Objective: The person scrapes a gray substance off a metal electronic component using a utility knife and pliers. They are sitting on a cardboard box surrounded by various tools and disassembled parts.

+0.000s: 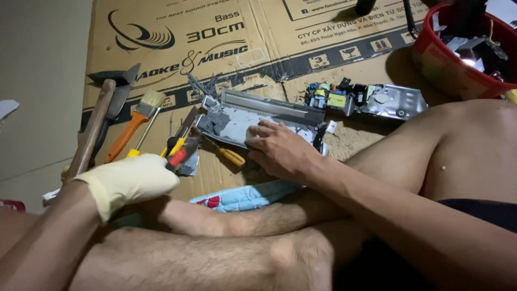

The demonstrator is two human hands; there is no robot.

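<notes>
Gloved left hand (129, 180) closed around red-yellow pliers (177, 153); bare right hand (280, 151) pressed flat, fingers spread, on grey metal casing (253, 116).

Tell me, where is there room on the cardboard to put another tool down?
The cardboard is bare at the top, above the hammer and the grey metal casing. A smaller bare patch lies between the circuit board and the red bucket. It is crowded around the gloved left hand, among the paintbrush and screwdriver.
</notes>
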